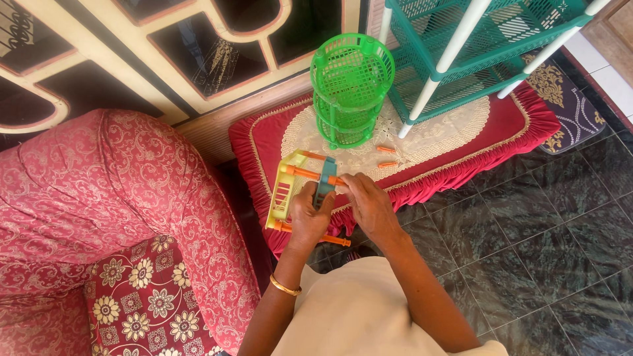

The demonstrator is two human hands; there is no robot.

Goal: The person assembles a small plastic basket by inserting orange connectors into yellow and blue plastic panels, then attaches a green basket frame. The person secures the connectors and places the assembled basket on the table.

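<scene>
Seen from above, a person's left hand (pixel 308 214) grips a blue shelf panel (pixel 324 182), fingers closed around it. The right hand (pixel 369 201) pinches the panel's edge. Orange rods (pixel 308 173) join it to a yellow tray (pixel 285 191), held over a red table mat (pixel 514 128). A green round rack (pixel 349 92) stands beyond, near two loose orange pegs (pixel 386 156).
</scene>
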